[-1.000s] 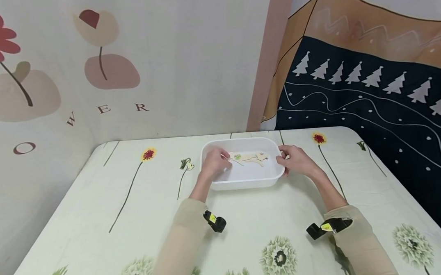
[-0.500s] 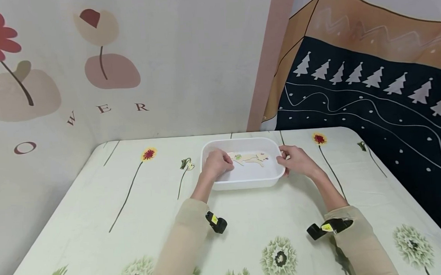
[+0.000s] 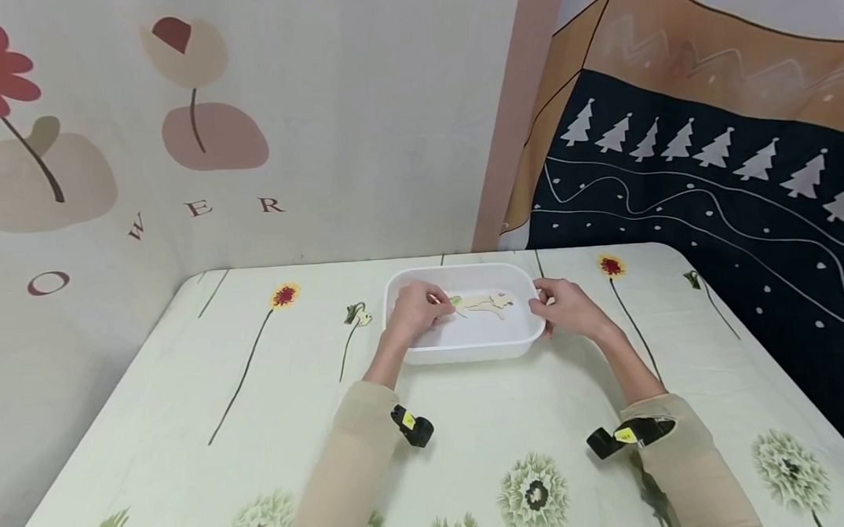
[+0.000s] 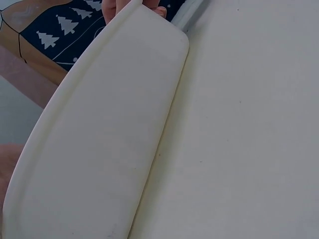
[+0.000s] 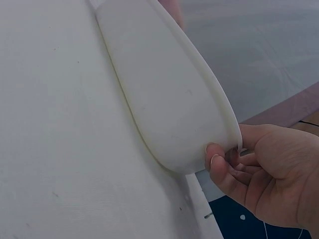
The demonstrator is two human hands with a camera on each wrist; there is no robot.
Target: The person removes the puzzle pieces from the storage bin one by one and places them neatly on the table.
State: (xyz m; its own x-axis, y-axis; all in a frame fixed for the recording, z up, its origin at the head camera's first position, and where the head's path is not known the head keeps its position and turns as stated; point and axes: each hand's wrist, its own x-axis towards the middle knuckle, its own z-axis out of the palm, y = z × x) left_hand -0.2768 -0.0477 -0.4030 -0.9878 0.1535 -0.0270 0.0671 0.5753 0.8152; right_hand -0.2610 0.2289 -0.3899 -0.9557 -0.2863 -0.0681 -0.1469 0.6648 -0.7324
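A shallow white plastic basin (image 3: 468,352) stands near the table's far edge in the head view. On its floor lies a flat cream animal-shaped figure (image 3: 486,301) with a green patch. My left hand (image 3: 415,309) reaches inside at the left, thumb and fingers drawn together over the figure's left end. A thin pale sliver shows between them; its kind is not clear. My right hand (image 3: 567,307) grips the basin's right rim, thumb on one side and curled fingers beneath. In the right wrist view, that hand (image 5: 271,172) pinches the rim; the basin's interior is hidden from both wrist views.
The table has a pale cloth (image 3: 464,427) printed with flowers. A pale wall (image 3: 360,140) rises behind its far edge, and a dark hanging with printed trees (image 3: 708,180) is at the right. Each sleeve carries a small black wrist camera (image 3: 413,426).
My left hand has shifted slightly to the right inside the basin, covering more of the figure's left end. The right hand and basin have stayed in place.
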